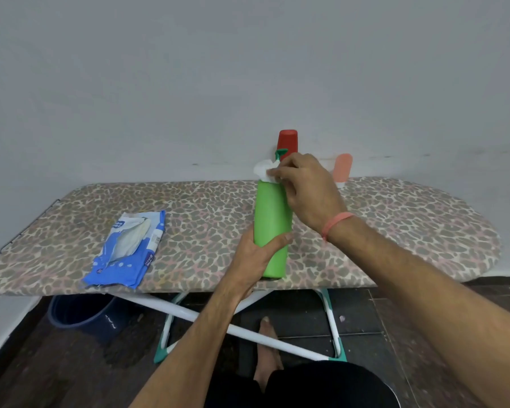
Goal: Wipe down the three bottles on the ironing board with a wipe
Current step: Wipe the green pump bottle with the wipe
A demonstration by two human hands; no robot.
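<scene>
Green bottle (273, 228): upright on the ironing board (395, 225), between both hands.
Left hand (255, 254): fingers and thumb curled round the bottle's lower body.
Right hand (305, 188): at the bottle's top, pinching the white wipe (264, 169) against the neck.
Red bottle (288, 141): behind the green one, by the wall.
Pink bottle (342, 166): right of it, partly hidden by the right hand.
Wipes pack (127, 251): flat, well left of the hands.

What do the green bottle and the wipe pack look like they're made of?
Green bottle: probably plastic, matte; even colour with only a soft sheen. Wipe pack: thin flexible film, apparently plastic; it lies crumpled and creased, with slight gloss on the blue print.
</scene>
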